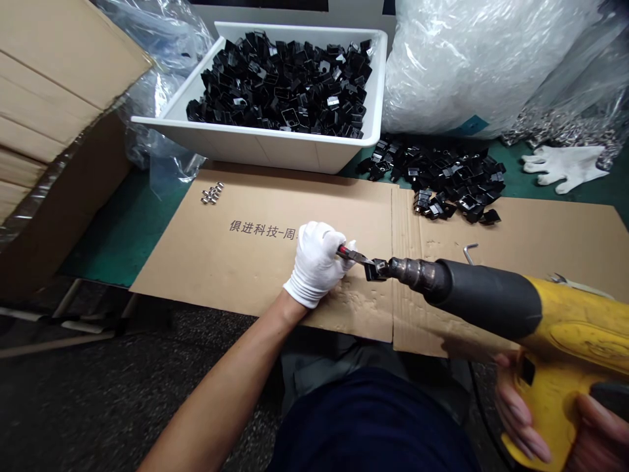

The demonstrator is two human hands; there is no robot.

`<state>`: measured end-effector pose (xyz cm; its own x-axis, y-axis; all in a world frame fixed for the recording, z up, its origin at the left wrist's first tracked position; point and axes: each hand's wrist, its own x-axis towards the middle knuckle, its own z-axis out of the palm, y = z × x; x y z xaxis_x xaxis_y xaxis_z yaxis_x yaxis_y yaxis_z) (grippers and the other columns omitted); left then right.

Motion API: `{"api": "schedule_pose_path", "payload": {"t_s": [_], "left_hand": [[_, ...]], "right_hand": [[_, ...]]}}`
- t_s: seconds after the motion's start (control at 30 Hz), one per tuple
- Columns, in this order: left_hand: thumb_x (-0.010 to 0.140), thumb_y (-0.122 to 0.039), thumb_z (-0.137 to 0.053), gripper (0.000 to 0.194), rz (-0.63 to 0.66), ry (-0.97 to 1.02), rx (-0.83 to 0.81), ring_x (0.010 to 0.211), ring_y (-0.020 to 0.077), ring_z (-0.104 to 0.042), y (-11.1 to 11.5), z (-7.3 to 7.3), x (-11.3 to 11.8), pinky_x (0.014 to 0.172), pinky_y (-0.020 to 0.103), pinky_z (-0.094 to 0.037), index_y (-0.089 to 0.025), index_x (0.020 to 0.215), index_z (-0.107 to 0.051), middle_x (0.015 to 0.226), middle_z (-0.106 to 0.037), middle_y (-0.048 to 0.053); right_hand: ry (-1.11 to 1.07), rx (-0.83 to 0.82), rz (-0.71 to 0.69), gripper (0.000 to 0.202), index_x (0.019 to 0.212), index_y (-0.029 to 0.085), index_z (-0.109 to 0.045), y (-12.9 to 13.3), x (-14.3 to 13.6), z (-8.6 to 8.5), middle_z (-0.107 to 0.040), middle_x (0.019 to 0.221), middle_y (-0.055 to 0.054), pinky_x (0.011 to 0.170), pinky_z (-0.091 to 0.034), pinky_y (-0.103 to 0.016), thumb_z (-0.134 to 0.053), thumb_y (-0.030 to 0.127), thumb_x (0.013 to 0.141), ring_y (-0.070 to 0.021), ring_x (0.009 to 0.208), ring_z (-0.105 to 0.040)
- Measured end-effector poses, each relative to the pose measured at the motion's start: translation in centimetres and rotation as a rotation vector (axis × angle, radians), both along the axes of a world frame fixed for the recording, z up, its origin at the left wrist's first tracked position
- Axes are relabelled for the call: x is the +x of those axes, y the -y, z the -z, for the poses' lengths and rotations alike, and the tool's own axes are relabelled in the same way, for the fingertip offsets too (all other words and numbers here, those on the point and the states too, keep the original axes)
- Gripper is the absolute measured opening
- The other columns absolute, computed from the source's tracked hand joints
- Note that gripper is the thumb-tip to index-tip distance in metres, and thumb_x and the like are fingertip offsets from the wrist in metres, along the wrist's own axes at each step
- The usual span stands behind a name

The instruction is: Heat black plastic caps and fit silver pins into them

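My gloved left hand (318,259) is gripping a red-marked tool (356,255) that is holding a small black part (376,271) over cardboard (265,262). My bare right hand (514,406) is clutching a yellow heat gun (565,321), its nozzle (417,273) facing the part. Beyond, black pieces (449,176) are lying near a white bin (265,148).

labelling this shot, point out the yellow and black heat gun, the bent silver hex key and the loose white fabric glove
Yellow and black heat gun (563,316): head view, on its yellow housing.
Bent silver hex key (467,253): head view, near its bend.
Loose white fabric glove (569,164): head view, on its middle.
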<state>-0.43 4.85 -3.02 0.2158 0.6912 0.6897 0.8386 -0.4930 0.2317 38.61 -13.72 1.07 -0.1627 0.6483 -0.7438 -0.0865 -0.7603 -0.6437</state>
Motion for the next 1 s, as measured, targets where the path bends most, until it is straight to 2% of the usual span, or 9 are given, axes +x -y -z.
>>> {"api": "schedule_pose_path", "payload": {"t_s": [0.17,0.37,0.7,0.9,1.0], "left_hand": [[0.094,-0.036,-0.062,0.024,-0.007,-0.006,-0.006,0.07,0.0201,-0.045,0.0,0.0,0.0,0.072,0.036,-0.034,-0.025,0.081,-0.045,0.074,-0.05,0.0],[0.094,-0.036,-0.062,0.025,-0.01,0.0,0.008,0.071,0.0197,-0.045,0.0,-0.1,0.1,0.073,0.035,-0.033,-0.024,0.081,-0.045,0.074,-0.049,0.0],[0.093,-0.031,-0.065,0.023,0.019,0.05,-0.003,0.072,0.02,-0.044,0.0,-0.3,0.0,0.073,0.034,-0.036,-0.025,0.082,-0.045,0.075,-0.049,-0.001],[0.093,-0.032,-0.065,0.024,0.011,0.044,-0.004,0.072,0.0202,-0.045,0.0,0.0,-0.1,0.073,0.035,-0.036,-0.025,0.084,-0.044,0.075,-0.048,-0.001],[0.091,-0.03,-0.067,0.025,0.02,0.061,0.008,0.07,0.0196,-0.045,-0.1,0.1,-0.2,0.073,0.035,-0.036,-0.025,0.087,-0.043,0.076,-0.048,-0.001]], "right_hand": [[-0.352,0.024,0.106,0.055,0.12,0.035,-0.069,0.5,0.5,0.8,-0.062,0.075,-0.008,0.046,-0.047,-0.042,-0.055,0.072,0.081,-0.0256,0.045,-0.058],[-0.499,0.07,0.137,0.053,0.13,0.03,-0.066,1.3,0.4,1.1,-0.067,0.084,-0.009,0.052,-0.05,-0.038,-0.056,0.065,0.09,-0.0229,0.054,-0.062],[-0.547,0.073,0.125,0.053,0.133,0.03,-0.065,0.9,0.4,0.7,-0.067,0.088,-0.01,0.056,-0.049,-0.039,-0.056,0.063,0.092,-0.0231,0.059,-0.063],[-0.429,0.039,0.312,0.051,0.126,0.028,-0.068,0.5,-2.0,-0.6,-0.066,0.08,-0.007,0.051,-0.043,-0.033,-0.062,0.063,0.09,-0.0176,0.051,-0.058],[-0.423,0.043,0.326,0.05,0.122,0.028,-0.07,0.1,-3.0,-0.9,-0.067,0.079,-0.006,0.05,-0.042,-0.032,-0.066,0.063,0.088,-0.0167,0.05,-0.057]]}}
